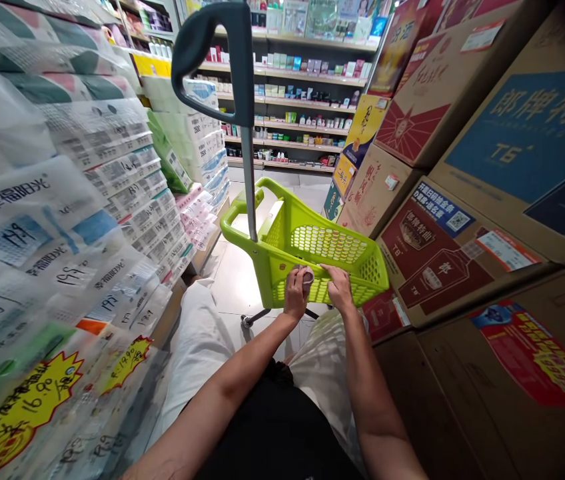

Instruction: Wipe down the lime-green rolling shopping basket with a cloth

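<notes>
Narrow shop aisle. A person sits or crouches low, with white trousers [202,327] showing on either side of a green wheeled basket [263,272]. The basket stands upright on the tiled floor [222,283], just ahead of the knees; the low posture seems to bring its near side within easy reach of both hands.

Left hand [294,294]: closed around a bunched brownish-pink cloth [308,278], right beside the basket's near wall. The cloth is gathered small, probably so that it sits firmly in the grip. Whether it presses on the plastic, cannot tell.

Right hand [339,291]: narrow, fingers mostly curled, forefinger reaching to the near rim [318,267]. Likely a steadying touch, since the basket rides on casters [246,321]; whether the thumb pinches the edge, cannot tell.

Pull handle [243,73] raised on its metal pole [249,180], at the left end of the basket, so it stands clear of both forearms.

Left side: wrapped paper packs [67,200] in tall stacks, yellow price signs [27,413] facing outward, presumably for passers-by to read. Right side: printed cartons [507,147] piled high, labels toward the aisle. Far end: shelves [292,100] of small boxed goods in rows.
</notes>
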### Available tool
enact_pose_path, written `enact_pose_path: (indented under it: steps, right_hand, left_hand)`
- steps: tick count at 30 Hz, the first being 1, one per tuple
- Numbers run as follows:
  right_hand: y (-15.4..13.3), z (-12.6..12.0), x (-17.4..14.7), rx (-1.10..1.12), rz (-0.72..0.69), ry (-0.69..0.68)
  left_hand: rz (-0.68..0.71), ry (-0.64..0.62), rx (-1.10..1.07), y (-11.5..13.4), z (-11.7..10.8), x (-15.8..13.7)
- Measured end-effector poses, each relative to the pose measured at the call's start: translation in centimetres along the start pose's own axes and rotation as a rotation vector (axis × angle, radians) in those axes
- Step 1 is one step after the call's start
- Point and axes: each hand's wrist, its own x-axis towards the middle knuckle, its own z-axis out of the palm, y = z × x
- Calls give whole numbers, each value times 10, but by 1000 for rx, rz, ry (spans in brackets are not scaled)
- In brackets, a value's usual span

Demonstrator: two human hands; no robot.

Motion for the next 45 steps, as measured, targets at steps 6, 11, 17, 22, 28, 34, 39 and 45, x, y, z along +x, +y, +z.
enact_pose_path:
  steps: [6, 11, 17, 22, 28, 34, 39, 45]
  right_hand:
    - [0, 2, -1, 89, 2, 29]
    - [-1, 3, -1, 125, 25, 41]
    - [-3, -1, -1, 143, 29, 15]
    - [-3, 5, -1, 155, 66, 64]
    - [-6, 13, 2, 113, 87, 56]
    - [-9, 14, 2, 51, 71, 43]
    - [-9, 14, 4, 99, 42, 44]
    - [-4, -1, 4, 195, 6, -23]
  left_hand:
    - [-93, -7, 35, -18, 5, -27]
    - [117, -156, 26, -7, 12, -14]
    - [-76, -45, -22, -23, -11, -17]
    - [-288, 263, -15, -61, -50, -27]
    - [-439, 355, -57, -67, -30, -56]
    - [-437, 339, -84, -34, -11, -20]
    - [-337, 186, -33, 11, 14, 7]
    - [-129, -42, -28, 26, 39, -7]
